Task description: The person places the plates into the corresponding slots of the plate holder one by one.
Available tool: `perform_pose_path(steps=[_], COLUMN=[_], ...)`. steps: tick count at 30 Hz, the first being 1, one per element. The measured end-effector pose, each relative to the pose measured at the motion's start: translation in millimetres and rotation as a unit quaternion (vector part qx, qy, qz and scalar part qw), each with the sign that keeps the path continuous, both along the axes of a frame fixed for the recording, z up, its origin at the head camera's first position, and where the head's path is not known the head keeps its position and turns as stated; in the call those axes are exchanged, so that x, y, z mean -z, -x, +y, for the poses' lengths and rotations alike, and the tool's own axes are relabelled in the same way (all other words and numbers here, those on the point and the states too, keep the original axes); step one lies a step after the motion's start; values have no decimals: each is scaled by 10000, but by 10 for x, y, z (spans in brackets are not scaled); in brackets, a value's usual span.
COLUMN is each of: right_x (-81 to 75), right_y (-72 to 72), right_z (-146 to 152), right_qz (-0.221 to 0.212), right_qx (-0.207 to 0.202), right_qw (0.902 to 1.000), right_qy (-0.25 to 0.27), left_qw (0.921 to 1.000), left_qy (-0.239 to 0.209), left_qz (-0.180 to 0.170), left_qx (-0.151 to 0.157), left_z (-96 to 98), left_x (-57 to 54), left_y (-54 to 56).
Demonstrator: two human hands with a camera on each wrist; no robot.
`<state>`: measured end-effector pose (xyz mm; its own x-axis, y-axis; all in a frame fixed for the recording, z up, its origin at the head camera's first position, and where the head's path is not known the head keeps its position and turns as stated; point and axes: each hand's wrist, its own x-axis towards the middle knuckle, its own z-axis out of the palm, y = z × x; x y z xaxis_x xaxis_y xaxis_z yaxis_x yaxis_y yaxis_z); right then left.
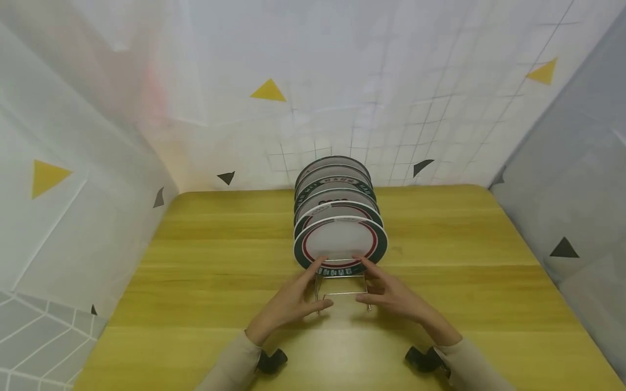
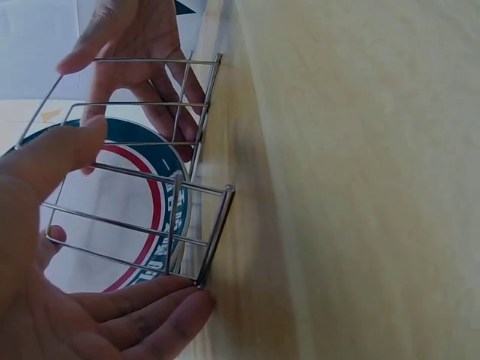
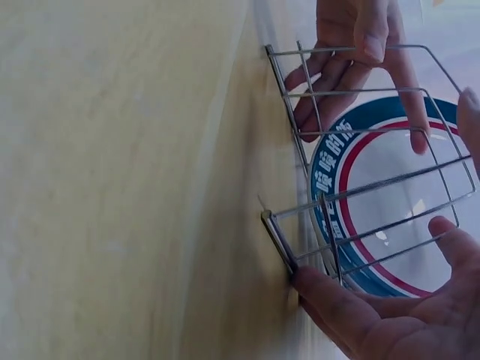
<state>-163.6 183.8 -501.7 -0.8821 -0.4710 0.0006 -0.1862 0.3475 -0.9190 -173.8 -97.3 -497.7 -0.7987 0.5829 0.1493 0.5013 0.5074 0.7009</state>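
Several oval plates stand on edge, one behind another, in a wire dish rack [image 1: 342,294]. The front plate [image 1: 337,240] has a white centre, a red ring and a dark green rim with white lettering. My left hand [image 1: 292,300] holds the near end of the rack from its left side, fingers along the wires and thumb extended across the front. From the opposite side my right hand [image 1: 393,296] holds the rack likewise. Both wrist views show fingertips low against the rack's foot [image 2: 216,236], beside the table surface. The rack's far part is hidden behind the plates.
The wooden table [image 1: 210,244] extends on both sides of the rack. White sheeting [image 1: 220,136] with yellow and black triangles hangs behind and at both sides, close behind the rearmost plate [image 1: 332,159]. Black wrist devices [image 1: 271,361] sit by the cuffs.
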Motion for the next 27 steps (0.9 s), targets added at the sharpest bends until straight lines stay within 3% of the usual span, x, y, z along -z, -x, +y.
perform_pose_path(steps=[10, 17, 23, 27], right_x=[-9, 11, -15, -10], right_y=[5, -98, -94, -95], right_z=[51, 105, 107, 122], right_qz=[-84, -14, 105, 199], right_qx=[-105, -218, -103, -155], right_qw=[9999, 9997, 9999, 9995], right_qy=[7, -99, 25, 165], left_qw=[9999, 9996, 9997, 9998], left_qy=[22, 295, 173, 51], left_qz=[-129, -40, 180, -50], left_qx=[-55, -36, -40, 182], left_z=[16, 30, 26, -48], left_x=[-11, -2, -46, -62], left_y=[-4, -118, -76, -38])
